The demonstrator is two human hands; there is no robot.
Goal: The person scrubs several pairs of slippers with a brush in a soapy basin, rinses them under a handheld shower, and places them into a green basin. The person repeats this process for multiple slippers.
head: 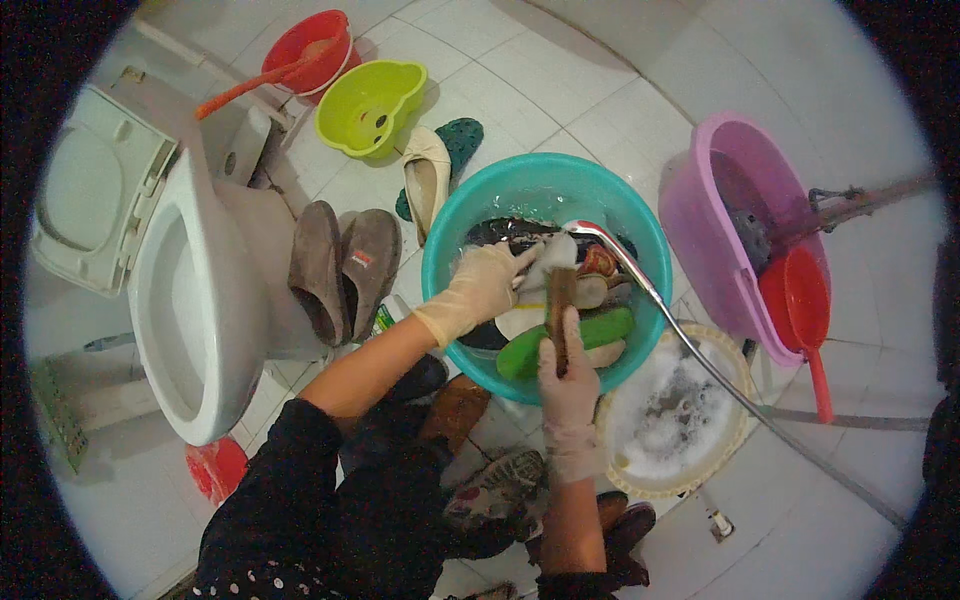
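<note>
A teal plastic basin (658, 255) in front of me holds several shoes and slippers in water. My left hand (480, 289), in a thin pale glove, holds a light-coloured shoe (534, 279) that its fingers partly hide. My right hand (574, 382), also gloved, grips the brown handle of a scrubbing brush (560, 296). The brush's whitish head is over that shoe. A green slipper (523, 354) floats beside the right hand. Behind it are dark shoes (517, 227). A chrome shower head (585, 226) hangs over the basin on its metal hose (697, 345).
Left stands a white toilet (244, 255) with grey-brown slippers (373, 251) alongside. A cream flat shoe (426, 169), a yellow-green basin (367, 94) and a red bucket (330, 45) are farther back. Right are a pink tub (694, 225) with a red dipper (806, 307) and a sudsy cream basin (739, 375).
</note>
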